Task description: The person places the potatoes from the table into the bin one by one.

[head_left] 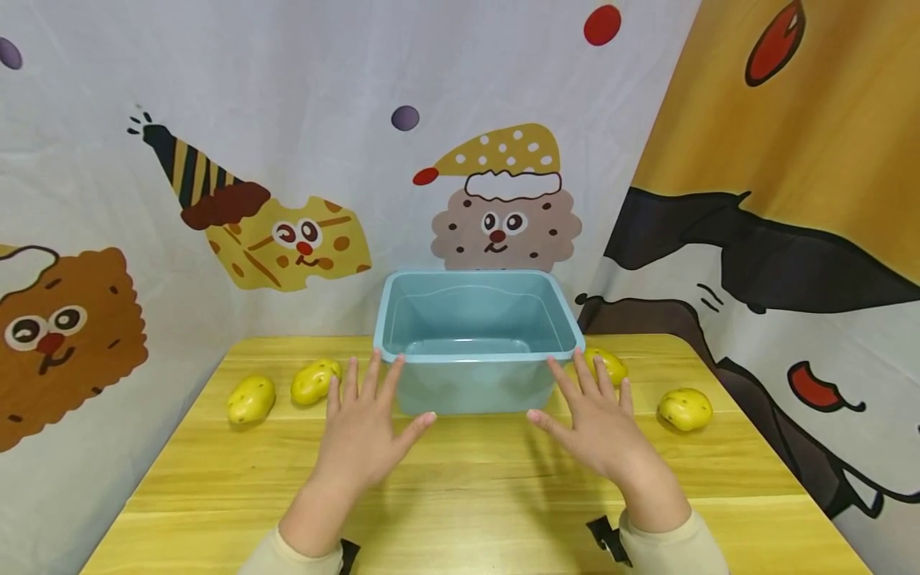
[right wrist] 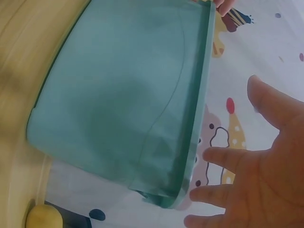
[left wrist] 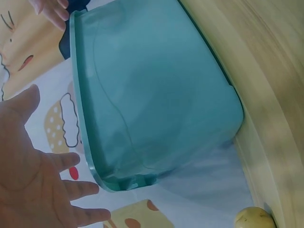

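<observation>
A light blue plastic bin (head_left: pixel 474 387) stands upright toward the back of the wooden table, its open top showing a bare inside. Before its left front corner my left hand (head_left: pixel 362 435) is held with fingers spread, holding nothing. My right hand (head_left: pixel 600 427) mirrors it at the right front corner, fingers also spread. Both wrist views show the palms, left (left wrist: pixel 33 185) and right (right wrist: pixel 270 185), apart from the bin's near wall. Yellow potatoes lie on the table: two on the left (head_left: pixel 251 399) (head_left: pixel 316 382), one partly hidden behind the right fingers (head_left: pixel 606 366), another farther right (head_left: pixel 685 409).
The wooden table (head_left: pixel 460 495) has its far edge close to a hanging cloth (head_left: pixel 323 144) printed with cartoon food. Black straps (head_left: pixel 609 541) show at the sleeve cuffs. Potatoes flank the bin on both sides.
</observation>
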The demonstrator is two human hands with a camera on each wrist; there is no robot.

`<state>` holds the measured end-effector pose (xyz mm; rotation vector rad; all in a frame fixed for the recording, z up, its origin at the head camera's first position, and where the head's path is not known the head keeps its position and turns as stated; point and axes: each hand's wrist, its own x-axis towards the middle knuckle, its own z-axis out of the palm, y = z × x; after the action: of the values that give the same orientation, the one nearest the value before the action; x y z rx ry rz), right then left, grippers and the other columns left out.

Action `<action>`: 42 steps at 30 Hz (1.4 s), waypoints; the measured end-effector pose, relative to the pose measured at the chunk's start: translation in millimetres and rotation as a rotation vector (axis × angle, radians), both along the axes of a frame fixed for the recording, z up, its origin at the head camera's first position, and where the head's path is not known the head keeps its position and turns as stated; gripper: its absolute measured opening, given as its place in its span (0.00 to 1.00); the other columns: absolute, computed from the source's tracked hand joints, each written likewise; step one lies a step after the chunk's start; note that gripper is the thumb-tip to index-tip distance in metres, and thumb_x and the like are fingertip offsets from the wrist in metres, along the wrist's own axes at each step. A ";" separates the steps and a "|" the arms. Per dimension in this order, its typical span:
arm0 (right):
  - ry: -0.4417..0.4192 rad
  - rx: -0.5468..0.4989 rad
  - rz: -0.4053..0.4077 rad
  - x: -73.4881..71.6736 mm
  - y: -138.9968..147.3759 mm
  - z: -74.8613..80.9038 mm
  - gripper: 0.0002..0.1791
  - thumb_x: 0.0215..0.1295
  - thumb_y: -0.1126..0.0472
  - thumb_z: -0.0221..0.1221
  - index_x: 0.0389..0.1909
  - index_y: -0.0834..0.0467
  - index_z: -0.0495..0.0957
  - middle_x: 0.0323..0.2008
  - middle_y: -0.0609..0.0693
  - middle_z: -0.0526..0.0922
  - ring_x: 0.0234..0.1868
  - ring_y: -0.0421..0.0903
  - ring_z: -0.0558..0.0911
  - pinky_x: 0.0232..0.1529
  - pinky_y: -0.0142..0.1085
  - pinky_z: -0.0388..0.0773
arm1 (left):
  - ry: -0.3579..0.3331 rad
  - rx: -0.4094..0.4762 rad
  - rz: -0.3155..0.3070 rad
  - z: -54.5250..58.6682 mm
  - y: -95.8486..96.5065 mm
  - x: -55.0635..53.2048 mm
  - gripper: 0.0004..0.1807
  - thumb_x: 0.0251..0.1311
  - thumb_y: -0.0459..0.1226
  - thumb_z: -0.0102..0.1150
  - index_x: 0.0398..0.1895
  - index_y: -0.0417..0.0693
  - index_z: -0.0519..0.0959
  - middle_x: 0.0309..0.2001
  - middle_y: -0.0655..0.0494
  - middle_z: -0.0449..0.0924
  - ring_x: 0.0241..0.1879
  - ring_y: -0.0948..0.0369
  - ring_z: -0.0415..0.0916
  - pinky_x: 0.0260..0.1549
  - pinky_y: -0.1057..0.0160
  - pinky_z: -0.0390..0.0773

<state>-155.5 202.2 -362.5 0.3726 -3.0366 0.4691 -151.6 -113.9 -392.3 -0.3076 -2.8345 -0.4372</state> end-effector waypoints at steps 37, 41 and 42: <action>0.139 -0.120 -0.026 -34.8 13.7 -16.1 0.43 0.72 0.34 0.49 0.78 0.55 0.55 0.78 0.67 0.45 0.75 0.72 0.45 0.67 0.72 0.45 | 0.138 0.149 -0.025 -10.4 -13.1 -34.6 0.46 0.66 0.66 0.48 0.76 0.45 0.60 0.76 0.36 0.53 0.72 0.34 0.52 0.69 0.34 0.51; 0.151 -0.125 -0.032 -39.4 14.2 -18.0 0.44 0.72 0.34 0.49 0.78 0.56 0.55 0.78 0.67 0.46 0.75 0.71 0.46 0.66 0.72 0.47 | 0.147 0.163 -0.021 -11.0 -14.1 -38.0 0.46 0.66 0.66 0.49 0.76 0.45 0.61 0.75 0.36 0.54 0.71 0.35 0.54 0.68 0.34 0.53; 0.155 -0.126 -0.034 -40.8 14.5 -18.6 0.44 0.72 0.33 0.49 0.78 0.56 0.55 0.78 0.67 0.47 0.75 0.71 0.46 0.66 0.73 0.48 | 0.150 0.165 -0.020 -11.2 -14.5 -39.0 0.46 0.66 0.66 0.49 0.76 0.45 0.61 0.75 0.36 0.55 0.71 0.36 0.54 0.68 0.34 0.53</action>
<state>-196.3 216.6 -381.1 0.3337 -2.8425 0.5960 -190.6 -128.4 -403.4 -0.3210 -2.6324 -0.6215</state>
